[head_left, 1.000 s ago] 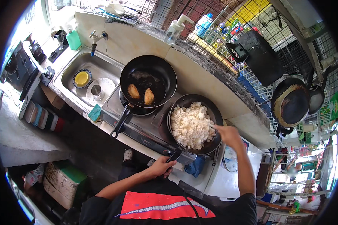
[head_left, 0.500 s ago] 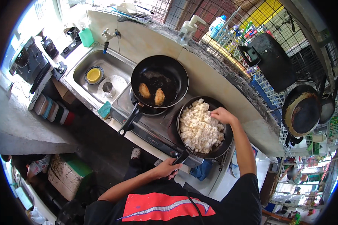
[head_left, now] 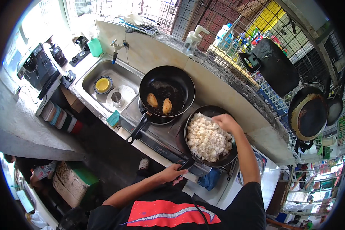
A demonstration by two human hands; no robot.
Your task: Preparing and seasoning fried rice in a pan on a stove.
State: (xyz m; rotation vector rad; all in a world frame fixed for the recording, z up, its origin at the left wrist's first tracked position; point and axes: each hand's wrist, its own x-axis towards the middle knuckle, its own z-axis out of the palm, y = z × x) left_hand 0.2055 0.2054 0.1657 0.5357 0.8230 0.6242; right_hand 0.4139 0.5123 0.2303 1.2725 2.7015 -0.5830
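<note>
My left hand (head_left: 171, 173) is wrapped round the black handle (head_left: 187, 164) of the right-hand frying pan (head_left: 234, 149). A large heap of white rice (head_left: 207, 138) fills that pan. Over the heap's far right side, my right hand (head_left: 224, 122) is closed. A pale grey edge shows by its fingers, but what it grips is mostly hidden. To the left, a second black frying pan (head_left: 163, 78) sits on the stove with oil in it. Two golden-brown fried pieces, one nearer the left (head_left: 152, 100) and one nearer the middle (head_left: 167, 106), lie inside it; neither hand touches this pan.
Left of the stove (head_left: 161, 147) is a steel sink (head_left: 89, 82) with a yellow bowl (head_left: 102, 84) and a metal cup (head_left: 117, 99). A green sponge (head_left: 113, 119) rests at the counter edge. Blackened pans (head_left: 310, 113) hang at the right. A person (head_left: 42, 170) is at lower left.
My right hand has shifted slightly over the rice and its wrist has turned. My left hand keeps its hold on the handle. The whole view has shifted a little.
</note>
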